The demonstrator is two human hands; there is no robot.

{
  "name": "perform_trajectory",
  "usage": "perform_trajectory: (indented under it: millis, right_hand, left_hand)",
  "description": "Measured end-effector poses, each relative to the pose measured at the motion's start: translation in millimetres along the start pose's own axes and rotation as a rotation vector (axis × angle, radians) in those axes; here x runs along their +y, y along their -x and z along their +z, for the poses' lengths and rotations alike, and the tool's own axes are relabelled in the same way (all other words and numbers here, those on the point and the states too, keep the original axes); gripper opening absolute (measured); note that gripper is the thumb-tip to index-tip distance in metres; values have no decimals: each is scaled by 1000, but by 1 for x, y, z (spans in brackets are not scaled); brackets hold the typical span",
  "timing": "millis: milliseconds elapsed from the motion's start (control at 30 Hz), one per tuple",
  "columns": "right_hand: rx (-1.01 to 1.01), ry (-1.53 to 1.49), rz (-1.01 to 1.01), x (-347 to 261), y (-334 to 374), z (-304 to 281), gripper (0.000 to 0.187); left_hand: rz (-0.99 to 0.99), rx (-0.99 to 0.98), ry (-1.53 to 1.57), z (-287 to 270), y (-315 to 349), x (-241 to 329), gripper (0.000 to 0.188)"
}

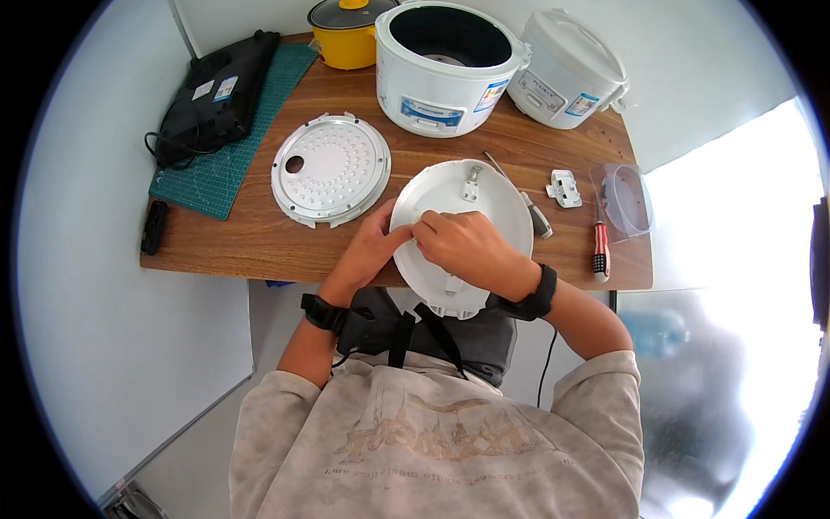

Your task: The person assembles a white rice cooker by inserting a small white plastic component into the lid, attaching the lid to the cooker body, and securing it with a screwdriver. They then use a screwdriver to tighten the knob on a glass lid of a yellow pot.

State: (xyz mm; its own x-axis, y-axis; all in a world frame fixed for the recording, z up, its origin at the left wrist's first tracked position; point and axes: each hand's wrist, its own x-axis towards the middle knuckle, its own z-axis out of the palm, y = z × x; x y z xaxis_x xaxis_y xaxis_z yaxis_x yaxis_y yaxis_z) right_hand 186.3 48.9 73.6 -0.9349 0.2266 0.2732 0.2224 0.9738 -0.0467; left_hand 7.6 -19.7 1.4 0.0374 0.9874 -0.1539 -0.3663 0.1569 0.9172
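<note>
Lid (499,204) in left grip (375,242), right grip (464,246) curled

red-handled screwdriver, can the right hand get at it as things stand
Likely yes: the red-handled screwdriver lies with its grip uncovered, though the right hand would first have to leave the white cover.

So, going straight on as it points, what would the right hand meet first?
Most likely the left hand, at the left edge of the white rice-cooker lid cover, though depth is unclear.
</note>
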Motion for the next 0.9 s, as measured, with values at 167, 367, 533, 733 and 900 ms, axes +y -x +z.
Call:
perform_trajectory:
  millis: [167,367,533,733,900]
  right_hand:
    - [-17,116,-40,-6,-2,-4,14]
    - [-23,92,-47,-4,-2,-4,9]
    - [-116,-322,166,6,4,-16,12]
    - [-61,-592,358,16,8,-14,12]
    - [-49,-525,457,18,7,-14,16]
  left_hand:
    - [6,11,-33,2,1,3,39]
    - [22,13,-85,2,0,2,38]
    - [-1,2,-55,3,1,4,40]
    - [11,-22,-11,-3,-3,-6,41]
    - [-21,-46,-7,1,1,0,42]
